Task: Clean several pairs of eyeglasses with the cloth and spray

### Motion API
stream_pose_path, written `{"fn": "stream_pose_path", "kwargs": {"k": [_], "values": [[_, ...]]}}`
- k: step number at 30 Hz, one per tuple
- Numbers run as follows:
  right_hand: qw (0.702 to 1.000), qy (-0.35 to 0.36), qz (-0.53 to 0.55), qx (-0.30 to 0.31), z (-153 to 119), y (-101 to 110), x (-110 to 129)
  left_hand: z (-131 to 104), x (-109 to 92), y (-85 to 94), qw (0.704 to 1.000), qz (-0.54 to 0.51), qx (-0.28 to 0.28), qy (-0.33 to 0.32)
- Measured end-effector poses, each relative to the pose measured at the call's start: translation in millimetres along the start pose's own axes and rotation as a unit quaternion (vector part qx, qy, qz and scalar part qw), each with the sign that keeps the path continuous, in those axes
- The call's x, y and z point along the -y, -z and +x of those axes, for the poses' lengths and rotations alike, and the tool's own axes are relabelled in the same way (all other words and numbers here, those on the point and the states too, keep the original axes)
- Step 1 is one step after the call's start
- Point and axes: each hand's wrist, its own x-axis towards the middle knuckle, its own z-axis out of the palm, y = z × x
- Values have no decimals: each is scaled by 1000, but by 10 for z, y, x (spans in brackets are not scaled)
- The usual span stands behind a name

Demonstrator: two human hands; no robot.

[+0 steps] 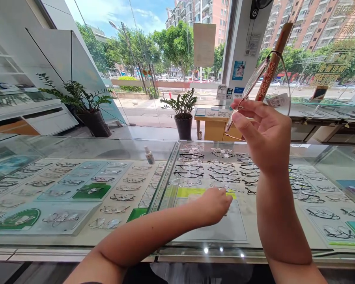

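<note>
Now, lower centre: my left hand loosely curled, holding nothing, knuckles resting on the glass counter | right of centre: my right hand raised, pinching thin-rimmed eyeglasses with patterned temples | under the glass: rows of display frames | farther back, centre: small spray bottle, potted plant

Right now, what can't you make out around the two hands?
Head view only:
- Left hand: fingertips curl away from the camera, so anything under them on the glass counter is hidden.
- Right hand: the glasses it holds up have clear lenses lost in window glare, with the bridge behind the fingers.
- White tag: print too small.
</note>
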Motion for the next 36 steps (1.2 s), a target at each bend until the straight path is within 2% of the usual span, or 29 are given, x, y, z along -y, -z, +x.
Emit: {"fn": "stream_pose_path", "kwargs": {"k": [6, 8, 10, 11, 12, 13, 14, 15, 16, 17, 18, 19, 20, 22, 24, 28, 31, 36], "values": [[1000, -3, 17, -4, -2, 12, 12, -77, 25, 66, 991, 17, 125, 51], [999, -13, 35, -13, -2, 10, 29, -201, 89, 60, 989, 24, 131, 63], [998, -22, 53, -22, -3, 7, 51, -383, 241, 91, 994, 5, 95, 54], [998, -26, 61, -24, -4, 7, 62, -485, 360, 123, 998, -24, 36, 53], [997, -27, 68, -26, -7, 6, 71, -587, 508, 159, 994, -64, -54, 70], [997, -28, 71, -28, -10, 7, 78, -683, 684, 190, 975, -92, -175, 97], [997, -28, 70, -28, -15, 9, 81, -769, 881, 207, 930, -103, -324, 144], [997, -29, 65, -27, -20, 10, 82, -842, 1092, 202, 853, -91, -473, 199], [998, -28, 57, -25, -25, 12, 79, -901, 1307, 170, 762, -59, -593, 252], [998, -27, 48, -22, -31, 13, 73, -947, 1515, 110, 680, -31, -670, 296], [999, -25, 40, -19, -37, 14, 66, -980, 1708, 27, 626, -16, -711, 322], [999, -22, 34, -16, -43, 12, 58, -1000, 1878, -73, 597, -21, -725, 344], [999, -19, 31, -15, -47, 9, 50, -1009, 2020, -184, 591, -41, -720, 362], [999, -15, 32, -19, -54, -2, 36, -993, 2222, -402, 602, -101, -696, 378], [999, -15, 40, -26, -56, -18, 27, -939, 2332, -580, 614, -189, -661, 387], [998, -16, 56, -19, -57, -43, 22, -792, 2421, -777, 614, -320, -608, 390], [998, -13, 59, -15, -56, -48, 38, -729, 2462, -849, 612, -335, -593, 402], [998, -18, 59, -22, -48, -52, 77, -745, 2509, -929, 583, -386, -583, 415]]}}
